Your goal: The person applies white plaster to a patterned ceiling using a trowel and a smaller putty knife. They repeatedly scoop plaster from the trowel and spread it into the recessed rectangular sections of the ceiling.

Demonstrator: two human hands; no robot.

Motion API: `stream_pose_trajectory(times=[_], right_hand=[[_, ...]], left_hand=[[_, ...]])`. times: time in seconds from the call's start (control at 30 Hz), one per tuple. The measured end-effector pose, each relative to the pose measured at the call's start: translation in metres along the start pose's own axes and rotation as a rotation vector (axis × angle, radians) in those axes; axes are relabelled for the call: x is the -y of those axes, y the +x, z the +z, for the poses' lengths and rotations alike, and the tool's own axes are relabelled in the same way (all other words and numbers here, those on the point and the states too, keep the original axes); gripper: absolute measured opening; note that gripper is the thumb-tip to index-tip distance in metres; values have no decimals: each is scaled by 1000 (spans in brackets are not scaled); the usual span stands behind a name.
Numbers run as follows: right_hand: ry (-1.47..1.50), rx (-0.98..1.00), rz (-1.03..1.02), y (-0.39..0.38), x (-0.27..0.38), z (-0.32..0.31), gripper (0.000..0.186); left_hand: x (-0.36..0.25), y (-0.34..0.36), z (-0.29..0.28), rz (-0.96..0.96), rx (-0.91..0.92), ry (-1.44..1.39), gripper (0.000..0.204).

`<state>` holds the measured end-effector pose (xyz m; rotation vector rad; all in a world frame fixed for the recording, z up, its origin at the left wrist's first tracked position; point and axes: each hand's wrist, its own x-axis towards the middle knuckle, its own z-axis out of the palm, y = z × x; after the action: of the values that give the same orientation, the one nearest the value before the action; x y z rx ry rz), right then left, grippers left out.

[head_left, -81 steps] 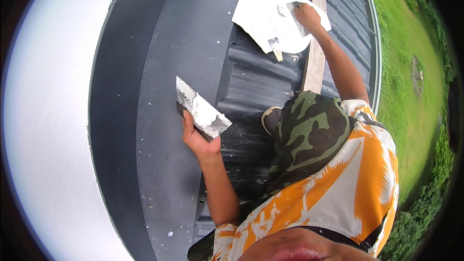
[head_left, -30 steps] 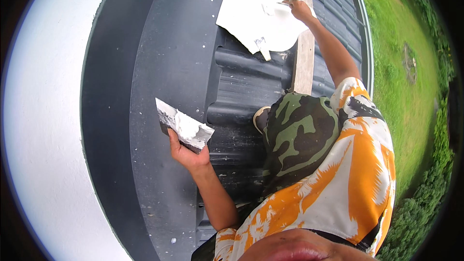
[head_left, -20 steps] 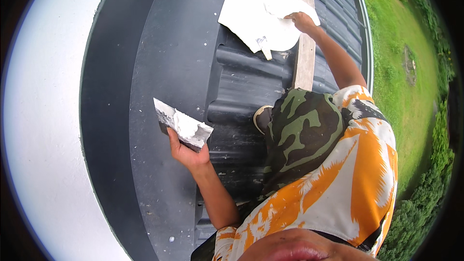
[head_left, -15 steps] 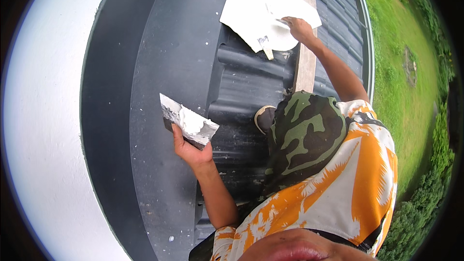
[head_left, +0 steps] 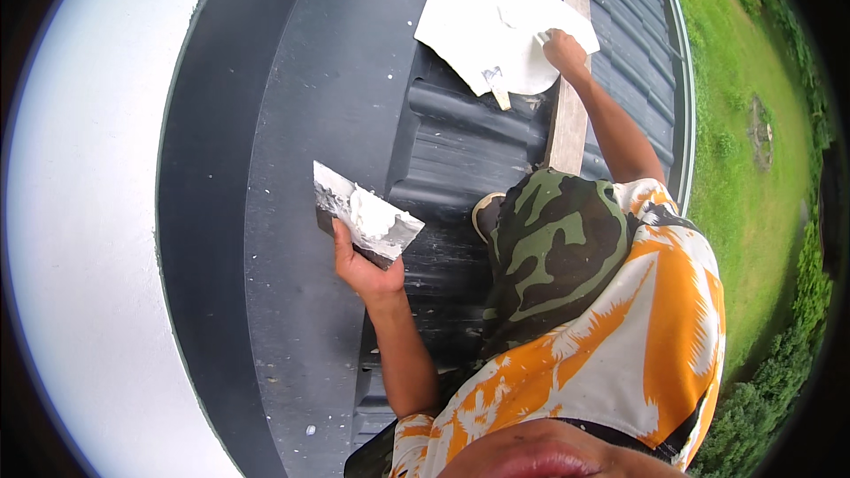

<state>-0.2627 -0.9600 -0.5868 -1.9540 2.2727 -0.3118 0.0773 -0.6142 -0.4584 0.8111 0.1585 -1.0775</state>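
Observation:
My left hand (head_left: 367, 261) is closed on a wide metal scraper (head_left: 363, 199) loaded with white paste, held over the grey flashing. At the upper middle my right hand (head_left: 563, 50) grips a small light tool (head_left: 543, 38), probably a putty knife, at the right part of a white sheet (head_left: 469, 9), which has white paste on it. A small object with a light, tapered end (head_left: 500, 99) lies at the sheet's lower edge. The sheet rests on the dark ribbed roof and a timber plank.
A white wall (head_left: 84, 230) runs down the left beside dark flat flashing (head_left: 310, 124). A timber plank (head_left: 569, 115) lies along the ribbed roof (head_left: 460, 150). The roof's gutter edge (head_left: 686, 124) borders grass and bushes below at right. My bent knee and shoe occupy the middle.
My right hand has shifted lower on the white sheet since the oldest frame. My left hand moved down and left with the loaded scraper, then back rightward in the picture.

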Motion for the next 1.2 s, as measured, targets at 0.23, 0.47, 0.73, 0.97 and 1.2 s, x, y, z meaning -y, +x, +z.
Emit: stream_pose_trajectory(times=[0.23, 0.47, 0.73, 0.97, 1.2], right_hand=[[54, 145, -209, -34, 79, -20, 40], [870, 203, -828, -143, 155, -125, 35], [714, 154, -1421, -201, 185, -132, 61], [372, -10, -1544, -172, 179, -146, 53], [544, -9, -1526, -183, 206, -139, 54]], left_hand=[[3, 4, 3, 16, 2, -21, 43], [16, 33, 18, -27, 73, -101, 38], [20, 41, 27, -45, 144, -129, 35], [24, 31, 17, -47, 71, -147, 35], [12, 35, 14, -66, 153, -60, 33]])
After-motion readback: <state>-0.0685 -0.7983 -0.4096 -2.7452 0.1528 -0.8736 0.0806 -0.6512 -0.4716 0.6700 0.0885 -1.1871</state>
